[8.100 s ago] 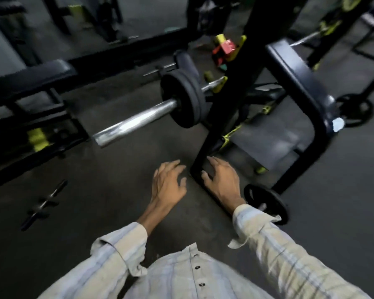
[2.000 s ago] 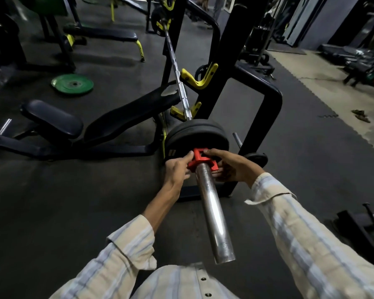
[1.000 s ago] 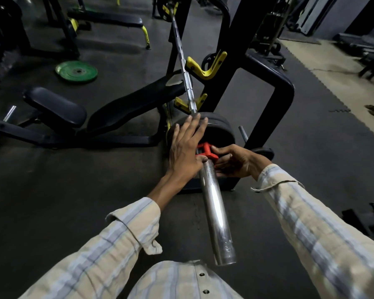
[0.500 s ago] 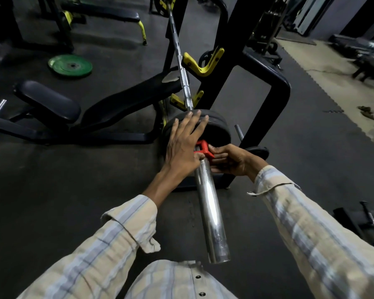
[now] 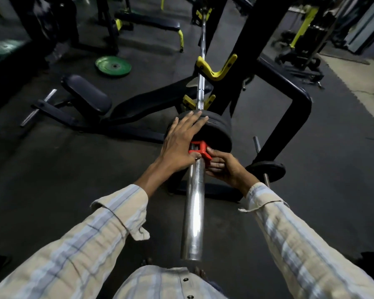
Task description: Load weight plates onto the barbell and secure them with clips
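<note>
Barbell (image 5: 194,212) sleeve runs from near the chest away toward the rack, chrome end cap closest to camera, no readable markings on it. Striped shirt sleeves (image 5: 108,223) frame it both sides.

Right hand (image 5: 227,169) sits just right of the sleeve, fingers curled, fingertips pinching the red clip (image 5: 200,148). Clip is on the sleeve, right against the face of the black weight plates (image 5: 216,130). Can't tell if its lever is locked.

Left hand (image 5: 179,145) lies flat over the plates, fingers straight and slightly spread, tips at the top edge of the plate stack, thumb down at the sleeve next to the clip. Pressing, not gripping.

Plates: black, stacked at the inner end of the sleeve. No brand or weight figures legible, too dark.

Beyond the plates the thin bar shaft rests in a yellow J-hook (image 5: 216,70) on the black rack upright (image 5: 235,39). Black bench (image 5: 117,108) lies under the bar to the left. Small black plate (image 5: 266,170) sits on a storage peg to the right.

Far left on the floor: green plate (image 5: 113,66), lettering unreadable.
</note>
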